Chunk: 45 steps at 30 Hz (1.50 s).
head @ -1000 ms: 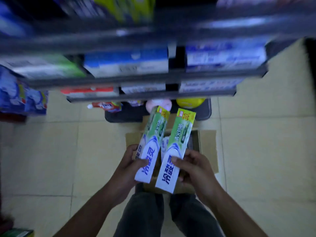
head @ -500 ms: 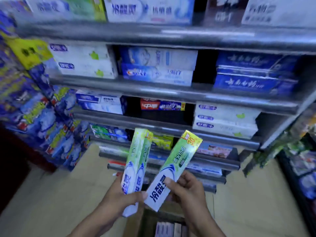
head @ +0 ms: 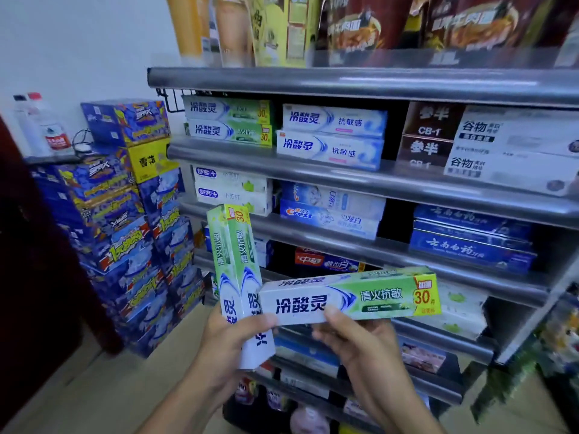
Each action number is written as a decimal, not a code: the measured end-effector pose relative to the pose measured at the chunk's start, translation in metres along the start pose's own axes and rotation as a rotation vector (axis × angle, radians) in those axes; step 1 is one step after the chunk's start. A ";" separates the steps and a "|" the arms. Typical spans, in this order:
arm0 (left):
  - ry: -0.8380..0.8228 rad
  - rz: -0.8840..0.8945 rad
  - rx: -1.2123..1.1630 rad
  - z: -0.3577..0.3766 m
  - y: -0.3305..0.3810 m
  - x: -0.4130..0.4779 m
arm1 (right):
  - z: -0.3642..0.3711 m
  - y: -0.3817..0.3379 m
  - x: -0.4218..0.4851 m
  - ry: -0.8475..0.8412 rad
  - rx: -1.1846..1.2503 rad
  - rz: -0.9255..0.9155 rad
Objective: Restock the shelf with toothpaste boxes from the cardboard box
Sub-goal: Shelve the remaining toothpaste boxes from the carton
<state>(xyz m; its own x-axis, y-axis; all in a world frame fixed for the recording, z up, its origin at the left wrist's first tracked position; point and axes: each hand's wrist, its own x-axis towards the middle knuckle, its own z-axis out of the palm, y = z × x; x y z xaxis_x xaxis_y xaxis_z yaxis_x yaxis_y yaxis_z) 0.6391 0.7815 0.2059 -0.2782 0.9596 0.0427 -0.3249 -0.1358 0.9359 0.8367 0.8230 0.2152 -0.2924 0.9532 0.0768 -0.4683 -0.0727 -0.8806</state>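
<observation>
My left hand [head: 233, 343] grips a green-and-white toothpaste box [head: 233, 255] held upright by its lower end. My right hand [head: 360, 343] pinches a second box of the same kind [head: 351, 297], turned level with its printed face toward me. Both are in front of the grey metal shelf unit [head: 360, 84]. Two matching green boxes [head: 230, 122] lie stacked at the left end of the upper toothpaste shelf. The cardboard box is out of view.
Other toothpaste brands fill the shelves: white-blue boxes [head: 332, 136], Crest boxes [head: 332, 211], dark blue boxes [head: 470, 239]. A stack of blue drink cartons [head: 125, 214] stands at the left by the wall. Snack packs [head: 360, 23] sit on the top shelf.
My view has lifted from the floor box up to the shelves. Both hands rose with their boxes, and the right hand turned its box from upright to level.
</observation>
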 end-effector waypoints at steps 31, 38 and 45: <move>0.226 0.559 0.224 -0.146 0.199 0.235 | 0.195 -0.044 0.195 0.428 -0.484 -0.677; 0.167 0.629 0.338 -0.135 0.223 0.272 | 0.207 -0.062 0.236 0.518 -0.785 -0.823; 0.176 0.626 0.544 -0.135 0.218 0.292 | 0.212 -0.060 0.257 0.567 -1.055 -0.785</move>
<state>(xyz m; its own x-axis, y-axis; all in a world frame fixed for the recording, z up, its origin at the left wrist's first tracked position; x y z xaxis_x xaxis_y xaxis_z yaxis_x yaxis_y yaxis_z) 0.3648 0.9991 0.3754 -0.4128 0.6886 0.5962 0.4033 -0.4487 0.7975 0.6130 1.0097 0.3871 0.2314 0.6484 0.7253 0.5506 0.5274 -0.6471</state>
